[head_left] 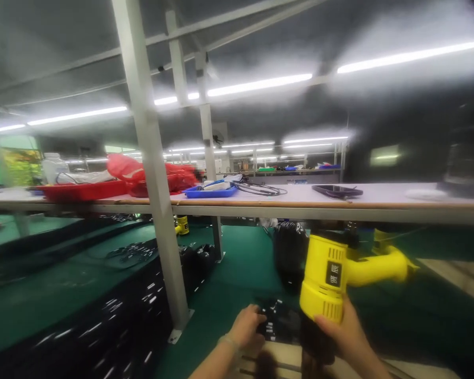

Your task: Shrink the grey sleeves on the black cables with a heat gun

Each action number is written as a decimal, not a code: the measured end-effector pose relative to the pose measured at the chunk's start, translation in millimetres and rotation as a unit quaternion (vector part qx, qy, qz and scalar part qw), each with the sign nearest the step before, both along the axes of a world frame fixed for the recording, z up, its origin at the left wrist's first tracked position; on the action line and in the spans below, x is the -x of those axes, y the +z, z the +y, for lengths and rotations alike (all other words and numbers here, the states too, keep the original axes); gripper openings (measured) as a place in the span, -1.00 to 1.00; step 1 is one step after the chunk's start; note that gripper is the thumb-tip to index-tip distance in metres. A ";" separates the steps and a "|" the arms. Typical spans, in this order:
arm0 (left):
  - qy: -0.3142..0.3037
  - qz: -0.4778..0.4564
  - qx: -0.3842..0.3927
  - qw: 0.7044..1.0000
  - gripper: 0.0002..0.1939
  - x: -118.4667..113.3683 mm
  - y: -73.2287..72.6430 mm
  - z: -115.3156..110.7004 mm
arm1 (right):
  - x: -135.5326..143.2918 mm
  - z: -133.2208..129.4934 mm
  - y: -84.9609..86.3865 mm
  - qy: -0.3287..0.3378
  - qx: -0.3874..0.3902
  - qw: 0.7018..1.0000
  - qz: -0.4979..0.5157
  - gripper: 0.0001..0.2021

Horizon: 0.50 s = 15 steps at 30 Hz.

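A yellow heat gun (326, 279) stands upright on the right, its handle pointing off to the right. Around its lower end is my right hand (349, 329), closed, with the thumb across the front of the yellow casing. Below the thumb is a dark part whose shape I cannot make out. My left hand (247, 329) is low in the middle, fingers curled at the edge of a dark bundle with white bits (278, 321). Whatever its fingertips pinch is hidden. A bracelet circles the left wrist.
A white shelf (296, 193) crosses above the green bench (237, 263), carried by grey posts (158, 158). On it are a red tray (82, 190), a blue tray (211, 192) and a phone (337, 190). Black cable bundles (134, 310) cover the left; another bundle (290, 252) hangs behind the gun.
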<state>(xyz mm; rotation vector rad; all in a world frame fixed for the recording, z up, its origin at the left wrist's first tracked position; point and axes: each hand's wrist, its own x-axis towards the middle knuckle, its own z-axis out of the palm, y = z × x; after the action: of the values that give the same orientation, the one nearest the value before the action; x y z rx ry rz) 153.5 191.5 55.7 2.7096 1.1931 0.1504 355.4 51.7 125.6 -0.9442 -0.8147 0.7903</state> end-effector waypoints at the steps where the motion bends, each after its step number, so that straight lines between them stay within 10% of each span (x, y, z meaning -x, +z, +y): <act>1: -0.005 0.009 -0.009 1.000 -0.72 -1.6 -4.8 3.7 | -0.8 3.3 -2.3 -0.008 0.002 1.000 -0.003 -0.41; 15: -0.035 0.065 -0.056 0.996 -0.83 -22.3 -28.9 30.7 | -5.8 21.8 -18.1 -0.031 0.004 0.998 -0.050 -0.47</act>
<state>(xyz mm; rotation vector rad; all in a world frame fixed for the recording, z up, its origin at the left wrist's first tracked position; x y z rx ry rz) 175.8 222.2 26.8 2.8950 1.1531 0.0337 361.2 73.5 107.5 -1.0182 -0.8646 0.6970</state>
